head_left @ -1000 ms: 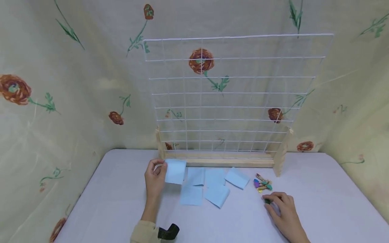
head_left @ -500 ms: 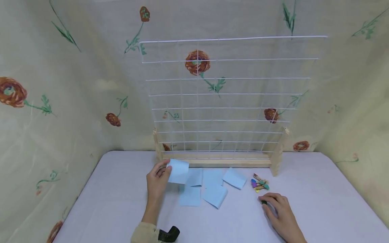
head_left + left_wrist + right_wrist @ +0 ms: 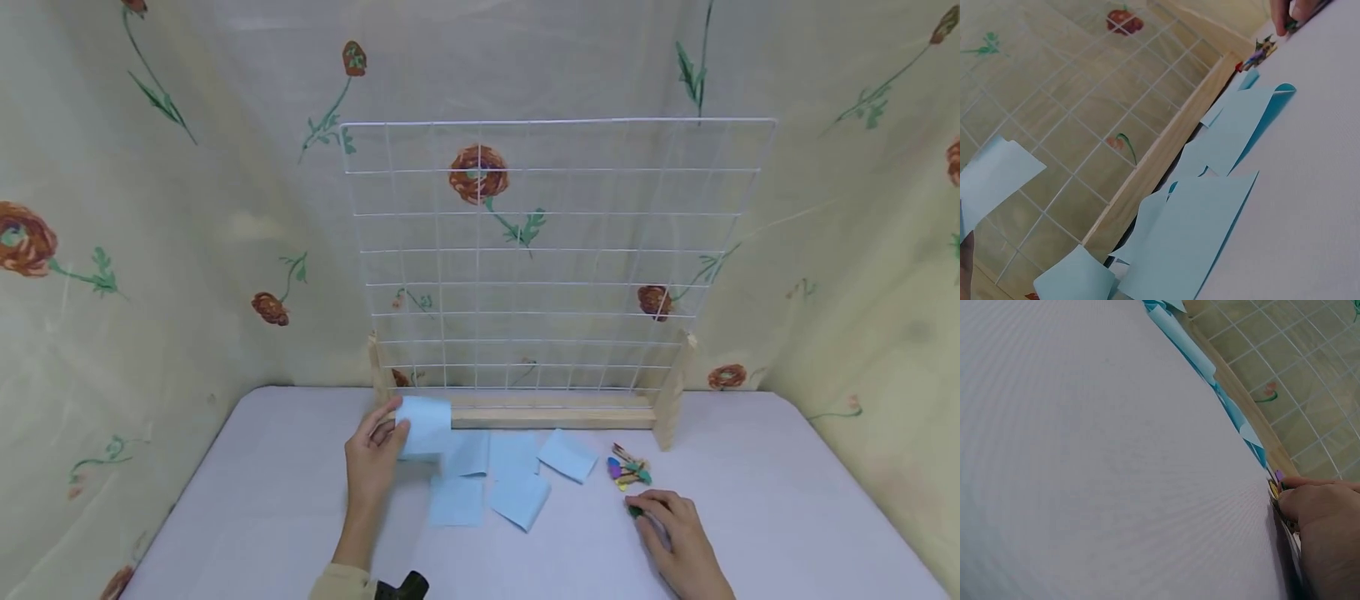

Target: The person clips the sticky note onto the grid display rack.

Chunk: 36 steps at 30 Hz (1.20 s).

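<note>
Tabletop (image 3: 285, 500) pale; curtains (image 3: 195, 250) floral; left hand (image 3: 372, 454) pinches paper (image 3: 425, 427); right hand (image 3: 681, 533), green object (image 3: 636, 511).

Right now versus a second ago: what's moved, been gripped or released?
The left hand has raised the thin, square, light-blue sheet it pinches slightly relative to the pale wooden stand. The head view shifted, so everything sits lower and further left. Nothing newly gripped or released.

Unchanged: the right hand holding a small dark-green piece, the small multicoloured pile, the light-blue sheets lying below.
</note>
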{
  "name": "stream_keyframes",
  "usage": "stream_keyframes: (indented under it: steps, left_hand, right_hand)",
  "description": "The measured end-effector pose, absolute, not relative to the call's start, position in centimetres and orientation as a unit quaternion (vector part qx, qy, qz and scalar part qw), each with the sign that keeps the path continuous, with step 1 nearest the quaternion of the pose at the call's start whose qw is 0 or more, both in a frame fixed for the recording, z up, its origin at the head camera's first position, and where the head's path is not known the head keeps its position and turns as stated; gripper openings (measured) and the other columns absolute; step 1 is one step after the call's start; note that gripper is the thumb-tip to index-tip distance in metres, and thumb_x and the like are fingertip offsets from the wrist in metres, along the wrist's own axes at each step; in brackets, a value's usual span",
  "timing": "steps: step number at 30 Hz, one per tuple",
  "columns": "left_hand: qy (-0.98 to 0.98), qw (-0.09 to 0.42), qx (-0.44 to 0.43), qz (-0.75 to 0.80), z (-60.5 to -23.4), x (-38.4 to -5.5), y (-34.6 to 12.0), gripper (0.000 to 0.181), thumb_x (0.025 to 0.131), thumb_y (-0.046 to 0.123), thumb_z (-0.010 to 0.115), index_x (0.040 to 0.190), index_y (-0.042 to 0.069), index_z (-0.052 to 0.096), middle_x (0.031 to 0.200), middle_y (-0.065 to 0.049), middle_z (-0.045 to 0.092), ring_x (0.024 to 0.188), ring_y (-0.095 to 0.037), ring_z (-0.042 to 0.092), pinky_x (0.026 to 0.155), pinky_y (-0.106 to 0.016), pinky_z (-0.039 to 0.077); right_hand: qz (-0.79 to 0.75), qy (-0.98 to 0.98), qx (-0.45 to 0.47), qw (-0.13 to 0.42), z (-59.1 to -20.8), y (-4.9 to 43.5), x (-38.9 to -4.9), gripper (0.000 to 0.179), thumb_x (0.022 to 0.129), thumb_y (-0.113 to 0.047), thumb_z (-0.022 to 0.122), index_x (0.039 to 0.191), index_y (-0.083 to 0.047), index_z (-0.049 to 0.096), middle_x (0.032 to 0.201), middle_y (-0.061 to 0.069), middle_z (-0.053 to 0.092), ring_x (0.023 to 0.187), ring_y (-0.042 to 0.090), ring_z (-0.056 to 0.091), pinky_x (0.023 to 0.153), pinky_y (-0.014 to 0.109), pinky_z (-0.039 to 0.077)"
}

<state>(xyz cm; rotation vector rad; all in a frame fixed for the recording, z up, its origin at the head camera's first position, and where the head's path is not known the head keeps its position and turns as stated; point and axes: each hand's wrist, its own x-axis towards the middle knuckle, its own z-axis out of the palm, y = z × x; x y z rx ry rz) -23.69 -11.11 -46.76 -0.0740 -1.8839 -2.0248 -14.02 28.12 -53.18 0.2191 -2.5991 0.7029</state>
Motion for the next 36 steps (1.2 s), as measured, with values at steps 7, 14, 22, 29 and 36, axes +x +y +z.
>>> stream_keyframes:
  steps: [7, 14, 22, 29, 36]
  left_hand:
    - [-0.656, 0.189, -0.053, -0.729, -46.3, -24.1, -10.2, 0.035, 0.084, 0.000, 0.067, 0.119, 0.005, 0.063, 0.122, -0.013, 0.061, 0.091, -0.004, 0.065, 0.077, -0.014, 0.051]
    - [-0.668, 0.188, -0.062, -0.717, -44.7, -24.9, -9.4, 0.034, 0.085, 0.002, 0.067, 0.118, 0.010, 0.064, 0.122, -0.007, 0.062, 0.093, -0.010, 0.065, 0.077, -0.015, 0.052]
    - [-0.669, 0.210, -0.074, -0.709, -42.7, -26.8, -9.1, 0.034, 0.086, 0.003, 0.066, 0.119, 0.010, 0.062, 0.121, -0.007, 0.061, 0.093, -0.008, 0.062, 0.075, -0.013, 0.050]
    - [-0.655, 0.210, -0.082, -0.721, -41.5, -27.3, -8.6, 0.036, 0.086, 0.003, 0.066, 0.120, 0.011, 0.062, 0.123, -0.005, 0.061, 0.091, -0.007, 0.063, 0.076, -0.014, 0.050]
    - [-0.640, 0.218, -0.092, -0.731, -40.2, -27.8, -8.4, 0.036, 0.086, 0.002, 0.065, 0.121, 0.010, 0.061, 0.124, -0.006, 0.061, 0.096, -0.011, 0.062, 0.079, -0.015, 0.050]
  right_hand:
    - [0.273, -0.926, 0.098, 0.241, -53.4, 28.2, -14.4, 0.026, 0.075, -0.002, 0.074, 0.093, -0.018, 0.066, 0.101, -0.005, 0.063, 0.098, 0.000, 0.040, 0.084, 0.017, 0.030]
    - [0.283, -0.922, 0.093, 0.247, -53.4, 27.5, -14.5, 0.030, 0.073, -0.005, 0.078, 0.090, -0.024, 0.064, 0.090, -0.016, 0.063, 0.084, -0.003, 0.041, 0.073, 0.012, 0.034]
    - [0.359, -0.890, 0.125, 0.252, -51.8, 25.7, -15.5, 0.031, 0.079, 0.000, 0.072, 0.107, -0.011, 0.065, 0.091, -0.008, 0.060, 0.074, -0.004, 0.046, 0.057, 0.014, 0.040]
    - [0.400, -0.891, 0.107, 0.186, -50.6, 24.5, -16.2, 0.017, 0.087, -0.010, 0.066, 0.103, -0.016, 0.066, 0.094, -0.010, 0.063, 0.080, -0.003, 0.055, 0.061, 0.019, 0.049]
    - [0.443, -0.846, 0.182, 0.233, -49.8, 23.2, -17.5, 0.023, 0.085, 0.000, 0.066, 0.105, -0.010, 0.064, 0.100, 0.002, 0.066, 0.089, 0.000, 0.061, 0.074, 0.015, 0.051]
